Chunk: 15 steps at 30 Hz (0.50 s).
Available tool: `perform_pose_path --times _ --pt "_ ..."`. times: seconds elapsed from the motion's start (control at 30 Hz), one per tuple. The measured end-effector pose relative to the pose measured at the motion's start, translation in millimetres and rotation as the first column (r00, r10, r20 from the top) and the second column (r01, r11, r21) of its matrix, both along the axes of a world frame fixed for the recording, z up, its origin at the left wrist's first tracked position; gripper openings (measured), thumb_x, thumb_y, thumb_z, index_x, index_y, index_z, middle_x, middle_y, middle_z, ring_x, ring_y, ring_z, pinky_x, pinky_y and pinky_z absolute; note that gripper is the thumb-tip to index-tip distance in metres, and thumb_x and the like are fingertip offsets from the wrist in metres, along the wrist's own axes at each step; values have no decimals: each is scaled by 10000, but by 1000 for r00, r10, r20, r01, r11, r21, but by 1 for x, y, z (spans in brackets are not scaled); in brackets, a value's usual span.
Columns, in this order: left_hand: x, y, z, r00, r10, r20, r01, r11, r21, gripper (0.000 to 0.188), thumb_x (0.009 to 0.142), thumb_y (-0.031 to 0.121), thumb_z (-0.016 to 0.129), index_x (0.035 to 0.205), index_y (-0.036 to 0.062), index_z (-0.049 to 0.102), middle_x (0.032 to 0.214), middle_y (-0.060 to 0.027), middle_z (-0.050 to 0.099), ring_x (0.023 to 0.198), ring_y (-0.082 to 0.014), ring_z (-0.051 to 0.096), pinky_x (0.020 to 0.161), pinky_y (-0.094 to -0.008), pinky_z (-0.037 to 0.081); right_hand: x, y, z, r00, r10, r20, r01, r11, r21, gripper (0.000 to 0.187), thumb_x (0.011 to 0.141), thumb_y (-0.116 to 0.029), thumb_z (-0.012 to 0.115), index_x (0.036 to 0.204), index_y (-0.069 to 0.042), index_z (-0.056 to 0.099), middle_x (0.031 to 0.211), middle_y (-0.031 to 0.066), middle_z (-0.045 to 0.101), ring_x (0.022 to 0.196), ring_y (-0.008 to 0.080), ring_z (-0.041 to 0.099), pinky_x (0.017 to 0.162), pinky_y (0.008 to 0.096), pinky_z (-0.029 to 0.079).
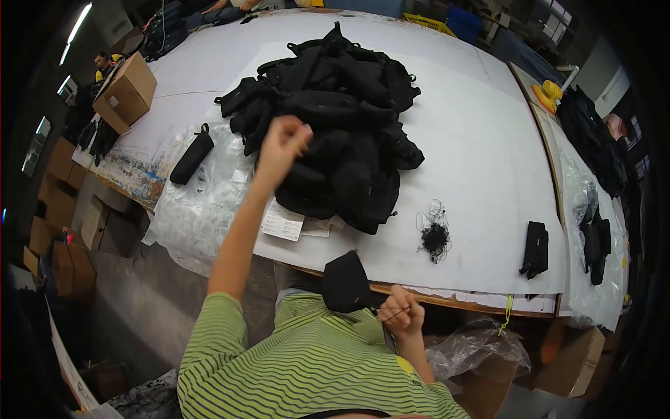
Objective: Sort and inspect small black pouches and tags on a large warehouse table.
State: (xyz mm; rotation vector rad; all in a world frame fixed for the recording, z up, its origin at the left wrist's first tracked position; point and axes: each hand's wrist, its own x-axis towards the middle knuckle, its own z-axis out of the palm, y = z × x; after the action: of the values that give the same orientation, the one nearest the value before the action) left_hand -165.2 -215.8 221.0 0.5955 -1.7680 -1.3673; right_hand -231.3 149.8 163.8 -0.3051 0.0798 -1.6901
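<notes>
A big heap of black fabric pouches [335, 105] lies on the white table. My left hand [283, 145] is raised in front of its left side, fingers curled in as in a pinch; whatever is between them is too small to make out. Near my body, at the table's front edge, a single black pouch [347, 283] hangs just left of my right hand [402, 311]. That hand is closed on a thin dark strap or cord at the pouch's lower corner.
Clear plastic with many small white pieces [202, 202] lies left of the heap, a black pouch [192, 155] on top. White printed sheets [283, 222] poke out below the heap. Right are tangled black threads [435, 239] and another black pouch [535, 250]. A cardboard box [127, 92] stands far left.
</notes>
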Motion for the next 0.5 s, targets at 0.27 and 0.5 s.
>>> perform_pose_path --times 0.27,0.5 --pt "-33 -139 -16 853 205 480 -224 974 -18 367 711 222 772 897 -53 616 768 -77 633 658 -175 599 611 -283 477 10 -1 8 997 21 -74 -27 996 -85 336 947 -326 471 687 -134 379 500 -47 416 414 63 304 459 215 253" --pt "80 -121 20 952 48 -302 -30 997 66 253 829 86 654 1070 24 607 1011 -37 642 892 -107 590 764 -231 443 4 4 -4 999 17 -40 -18 999 -29 327 943 -322 478 692 -133 385 495 -43 421 429 65 318 448 212 265"
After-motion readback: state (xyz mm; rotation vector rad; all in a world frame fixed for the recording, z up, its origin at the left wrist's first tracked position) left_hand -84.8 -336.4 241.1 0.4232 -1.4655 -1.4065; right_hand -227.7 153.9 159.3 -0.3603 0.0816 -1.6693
